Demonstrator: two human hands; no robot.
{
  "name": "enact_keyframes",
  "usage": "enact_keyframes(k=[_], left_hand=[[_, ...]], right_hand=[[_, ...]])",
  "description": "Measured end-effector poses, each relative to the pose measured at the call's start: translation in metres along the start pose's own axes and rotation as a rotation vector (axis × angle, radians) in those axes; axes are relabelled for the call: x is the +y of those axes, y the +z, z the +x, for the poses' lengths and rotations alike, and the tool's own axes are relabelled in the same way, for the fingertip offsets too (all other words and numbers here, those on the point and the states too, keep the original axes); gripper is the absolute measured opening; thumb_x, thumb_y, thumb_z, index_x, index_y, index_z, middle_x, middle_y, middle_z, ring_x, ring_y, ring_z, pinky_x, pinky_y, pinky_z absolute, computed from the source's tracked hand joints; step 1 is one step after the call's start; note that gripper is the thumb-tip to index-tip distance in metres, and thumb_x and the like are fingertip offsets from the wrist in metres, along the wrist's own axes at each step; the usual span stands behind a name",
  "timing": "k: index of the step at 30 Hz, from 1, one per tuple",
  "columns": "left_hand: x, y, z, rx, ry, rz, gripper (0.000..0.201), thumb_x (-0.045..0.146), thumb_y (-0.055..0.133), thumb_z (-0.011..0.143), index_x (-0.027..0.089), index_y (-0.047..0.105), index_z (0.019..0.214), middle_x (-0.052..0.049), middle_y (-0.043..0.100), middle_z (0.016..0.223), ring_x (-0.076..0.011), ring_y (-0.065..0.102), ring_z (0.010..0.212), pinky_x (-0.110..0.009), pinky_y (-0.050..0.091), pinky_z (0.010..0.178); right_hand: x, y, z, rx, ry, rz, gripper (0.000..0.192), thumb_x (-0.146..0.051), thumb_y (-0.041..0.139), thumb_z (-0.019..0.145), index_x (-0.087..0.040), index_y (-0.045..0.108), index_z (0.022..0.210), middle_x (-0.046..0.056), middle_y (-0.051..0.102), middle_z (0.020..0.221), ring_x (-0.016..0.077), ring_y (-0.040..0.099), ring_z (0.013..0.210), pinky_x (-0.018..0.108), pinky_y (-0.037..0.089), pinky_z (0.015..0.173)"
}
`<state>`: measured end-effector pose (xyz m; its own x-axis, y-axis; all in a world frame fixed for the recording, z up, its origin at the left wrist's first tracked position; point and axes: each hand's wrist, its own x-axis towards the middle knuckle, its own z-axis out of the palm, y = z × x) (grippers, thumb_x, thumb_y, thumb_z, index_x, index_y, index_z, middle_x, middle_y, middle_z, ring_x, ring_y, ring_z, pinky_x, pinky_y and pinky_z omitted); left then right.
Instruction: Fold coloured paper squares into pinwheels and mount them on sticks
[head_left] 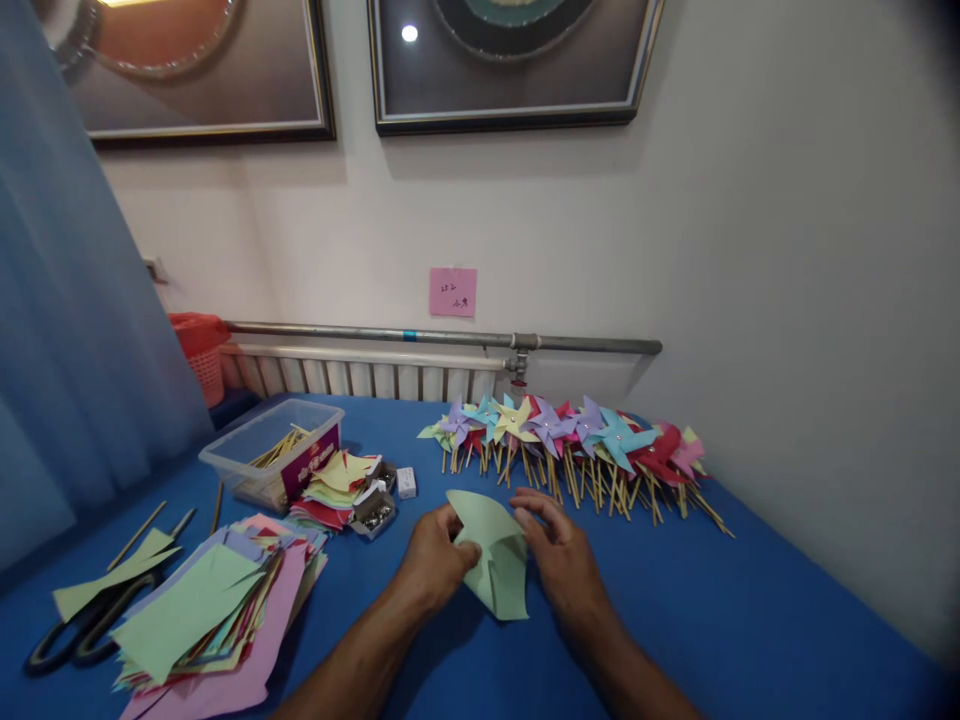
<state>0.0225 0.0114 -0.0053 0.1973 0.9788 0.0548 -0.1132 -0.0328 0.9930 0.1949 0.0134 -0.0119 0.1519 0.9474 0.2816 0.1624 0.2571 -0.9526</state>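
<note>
My left hand (442, 560) pinches a pale green sheet of paper (499, 565) between thumb and fingers. The sheet has slits cut into it and bends upward in a curve, just above the blue table cover. My right hand (559, 550) is at the sheet's upper right edge, its thumb and curled fingers closed around that edge; the fingertips' exact contact is partly hidden. Beyond my hands lies a row of finished paper pinwheels (551, 428) in several colours, on thin wooden sticks.
Left of me lie a stack of cut coloured paper (191, 600) and black-handled scissors (97, 625) under paper pieces. Behind them are a clear plastic box (262, 435) of sticks, small folded papers (337, 485) and an open box of metal pins (373, 515). A pipe (375, 333) runs along the wall.
</note>
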Motion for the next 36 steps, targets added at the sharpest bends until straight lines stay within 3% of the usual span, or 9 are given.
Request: enact_keyframes(k=[4,6,13,16,19,24,27,30,36], left_hand=[[0.000,0.000,0.000,-0.002,0.013,-0.008,0.041,0.006,0.057,0.059,0.011,0.072,0.096,-0.006,0.077,0.087,-0.0207,0.070,0.077,-0.026,0.051,0.070],[0.000,0.000,0.000,-0.007,0.031,0.010,0.039,0.006,0.058,0.061,0.012,0.072,0.096,-0.006,0.077,0.088,-0.0206,0.070,0.078,-0.026,0.051,0.070],[-0.001,-0.001,0.000,-0.030,0.045,-0.018,0.033,0.007,0.060,0.063,0.012,0.072,0.094,-0.006,0.077,0.088,-0.0196,0.070,0.078,-0.026,0.052,0.072],[-0.004,-0.003,0.003,-0.016,0.030,-0.061,0.031,0.009,0.064,0.061,0.011,0.071,0.091,-0.007,0.077,0.086,-0.0189,0.069,0.072,-0.027,0.051,0.068],[-0.006,-0.003,0.005,-0.024,0.007,-0.132,0.030,0.012,0.067,0.058,0.011,0.070,0.087,-0.007,0.076,0.082,-0.0184,0.067,0.067,-0.027,0.050,0.065],[-0.002,-0.002,0.003,-0.024,0.001,-0.141,0.029,0.013,0.067,0.057,0.012,0.068,0.085,-0.006,0.075,0.078,-0.0181,0.066,0.066,-0.027,0.050,0.065],[-0.001,-0.001,0.003,-0.008,-0.001,-0.133,0.029,0.014,0.067,0.057,0.012,0.068,0.086,-0.006,0.075,0.077,-0.0183,0.066,0.067,-0.027,0.049,0.065],[-0.001,-0.001,0.003,0.001,0.002,-0.145,0.029,0.014,0.067,0.056,0.012,0.067,0.085,-0.006,0.074,0.076,-0.0183,0.065,0.067,-0.028,0.049,0.065],[-0.002,-0.002,0.005,0.018,-0.017,-0.154,0.027,0.012,0.067,0.053,0.012,0.068,0.081,-0.004,0.072,0.071,-0.0151,0.062,0.061,-0.024,0.046,0.059]], right_hand=[[0.028,0.008,0.004,0.073,0.144,0.248,0.085,-0.055,0.083,0.062,-0.024,0.054,0.136,0.017,0.056,0.142,0.0348,0.057,0.127,0.046,0.051,0.097],[0.038,0.013,0.004,0.081,0.226,0.299,0.106,-0.054,0.088,0.054,-0.023,0.043,0.144,0.020,0.054,0.144,0.0352,0.060,0.123,0.045,0.053,0.094],[0.034,0.020,-0.005,-0.027,0.374,0.462,0.120,-0.047,0.092,0.052,-0.021,0.027,0.150,0.013,0.074,0.111,0.0296,0.075,0.088,0.040,0.058,0.077],[0.031,0.020,-0.007,-0.067,0.384,0.490,0.109,-0.045,0.092,0.053,-0.018,0.037,0.143,0.010,0.077,0.096,0.0283,0.074,0.078,0.039,0.058,0.071],[0.031,0.021,-0.005,-0.033,0.326,0.425,0.092,-0.043,0.090,0.052,-0.019,0.049,0.130,0.010,0.076,0.098,0.0299,0.073,0.086,0.040,0.058,0.075],[0.022,0.017,-0.007,0.067,0.108,0.036,0.078,-0.039,0.081,0.062,-0.023,0.053,0.133,0.012,0.064,0.123,0.0294,0.065,0.110,0.042,0.053,0.093],[0.010,0.011,-0.012,0.095,-0.004,-0.198,0.068,-0.042,0.074,0.070,-0.026,0.057,0.134,0.010,0.062,0.117,0.0289,0.063,0.106,0.044,0.052,0.092],[-0.002,0.006,-0.016,0.077,-0.131,-0.362,0.043,-0.044,0.070,0.077,-0.028,0.070,0.117,0.008,0.060,0.111,0.0288,0.062,0.105,0.046,0.050,0.095],[-0.009,0.005,-0.019,0.027,-0.341,-0.517,0.017,-0.039,0.067,0.083,-0.028,0.077,0.091,0.008,0.040,0.153,0.0382,0.038,0.140,0.061,0.033,0.111]])
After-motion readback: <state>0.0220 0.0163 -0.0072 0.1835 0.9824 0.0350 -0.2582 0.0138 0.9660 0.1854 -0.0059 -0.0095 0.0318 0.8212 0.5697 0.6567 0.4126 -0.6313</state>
